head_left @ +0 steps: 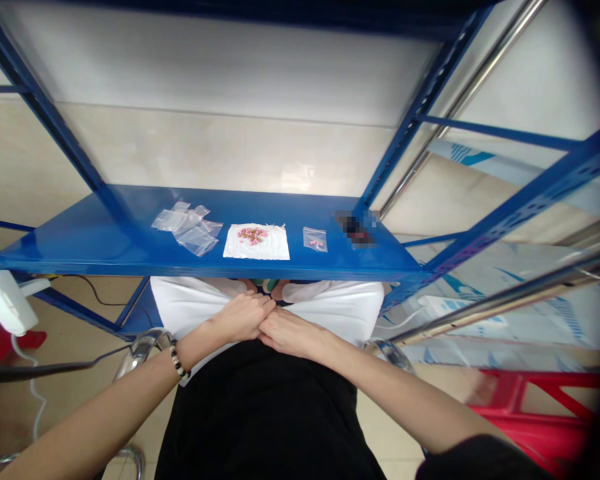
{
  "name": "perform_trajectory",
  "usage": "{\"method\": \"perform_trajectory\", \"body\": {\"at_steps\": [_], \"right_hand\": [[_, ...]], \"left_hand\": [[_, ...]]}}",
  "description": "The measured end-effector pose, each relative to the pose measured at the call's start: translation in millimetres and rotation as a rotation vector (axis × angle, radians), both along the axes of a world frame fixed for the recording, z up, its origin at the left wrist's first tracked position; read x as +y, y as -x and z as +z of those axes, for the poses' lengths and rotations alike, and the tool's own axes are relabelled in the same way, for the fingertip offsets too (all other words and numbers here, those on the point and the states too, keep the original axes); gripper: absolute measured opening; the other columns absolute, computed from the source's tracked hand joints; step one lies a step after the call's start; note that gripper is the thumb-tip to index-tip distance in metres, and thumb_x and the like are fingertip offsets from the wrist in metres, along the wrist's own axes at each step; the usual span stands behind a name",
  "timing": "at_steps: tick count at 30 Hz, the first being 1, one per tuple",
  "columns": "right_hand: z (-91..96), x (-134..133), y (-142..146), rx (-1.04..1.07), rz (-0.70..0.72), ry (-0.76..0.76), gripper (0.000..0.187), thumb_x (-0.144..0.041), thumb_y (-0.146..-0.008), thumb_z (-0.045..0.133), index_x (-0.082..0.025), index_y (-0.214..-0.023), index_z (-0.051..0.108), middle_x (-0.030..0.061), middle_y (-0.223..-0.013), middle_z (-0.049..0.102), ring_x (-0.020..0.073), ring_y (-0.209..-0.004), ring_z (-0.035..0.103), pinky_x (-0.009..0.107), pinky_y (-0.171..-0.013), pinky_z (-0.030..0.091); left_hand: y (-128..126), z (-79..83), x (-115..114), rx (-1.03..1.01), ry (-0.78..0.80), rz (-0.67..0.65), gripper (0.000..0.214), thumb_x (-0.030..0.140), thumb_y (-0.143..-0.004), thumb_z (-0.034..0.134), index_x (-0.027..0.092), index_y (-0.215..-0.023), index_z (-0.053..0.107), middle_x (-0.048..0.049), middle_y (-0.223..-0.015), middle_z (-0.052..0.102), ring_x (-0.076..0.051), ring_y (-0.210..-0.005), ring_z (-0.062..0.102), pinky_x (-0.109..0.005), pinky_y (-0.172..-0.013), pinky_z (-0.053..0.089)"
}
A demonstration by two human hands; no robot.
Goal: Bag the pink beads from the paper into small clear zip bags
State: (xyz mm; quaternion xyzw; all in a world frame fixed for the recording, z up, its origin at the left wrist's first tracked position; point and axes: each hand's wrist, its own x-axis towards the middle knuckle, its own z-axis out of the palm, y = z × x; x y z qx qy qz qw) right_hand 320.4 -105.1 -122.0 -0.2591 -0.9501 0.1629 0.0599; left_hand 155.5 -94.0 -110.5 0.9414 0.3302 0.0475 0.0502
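Observation:
My left hand (245, 313) and my right hand (287, 331) rest together on my lap, in front of the shelf's near edge. Their fingers are closed and touch each other, with no object showing in them; the fingertips are partly hidden. Beyond them, on the blue shelf (120, 250), lies a white cloth or paper sheet (275, 248) with a small heap of pink and brownish bits (253, 235). Left of it is a loose pile of clear zip bags (195, 233). To its right lies a small zip bag (314, 240) holding a few pinkish pieces.
A blurred-out dark object (356, 229) sits at the shelf's right end. Blue uprights (405, 147) frame both sides. A white power strip (7, 300) hangs at the left, with cables below. A red plastic stool (520, 407) stands at the lower right.

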Motion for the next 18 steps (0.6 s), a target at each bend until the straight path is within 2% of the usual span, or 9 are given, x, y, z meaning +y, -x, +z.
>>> {"method": "perform_trajectory", "body": {"at_steps": [8,18], "right_hand": [[2.9,0.2,1.9,-0.009,0.015,-0.062,0.015,-0.015,-0.086,0.054,-0.009,-0.096,0.065,0.014,-0.097,0.068,0.0232,-0.091,0.063,0.035,-0.088,0.049],[-2.3,-2.0,-0.3,-0.083,-0.007,-0.083,0.02,-0.025,-0.09,0.055,-0.009,-0.089,0.068,0.0135,-0.089,0.069,0.0229,-0.086,0.063,0.035,-0.084,0.048]], "left_hand": [[0.9,1.2,-0.6,-0.012,-0.01,-0.003,0.017,0.018,-0.079,0.059,0.016,-0.094,0.054,-0.0108,-0.096,0.066,-0.028,-0.091,0.062,-0.037,-0.084,0.042],[-0.6,3.4,-1.0,0.02,0.052,0.009,0.019,0.018,-0.078,0.061,0.017,-0.095,0.054,-0.011,-0.099,0.067,-0.028,-0.095,0.063,-0.038,-0.088,0.043]]}}
